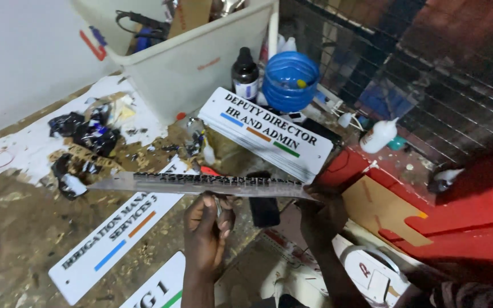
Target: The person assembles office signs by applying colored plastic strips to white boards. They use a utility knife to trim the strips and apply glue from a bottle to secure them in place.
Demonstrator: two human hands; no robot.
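Observation:
A long clear plate (115, 182) with raised black letters along its top face is held flat and edge-on over the workbench. My left hand (206, 228) grips it from below near its middle, thumb and fingers pinching the near edge. My right hand (322, 215) holds its right end. Both hands are closed on the plate.
White door signs with black lettering and coloured bars lie around: a stack (269, 134) behind the plate, one (109, 242) on the bench at left. A white bin (195, 63), dark bottle (245, 74), blue tub (290, 80), white glue bottle (379, 136) and red sheet (475, 205) surround them.

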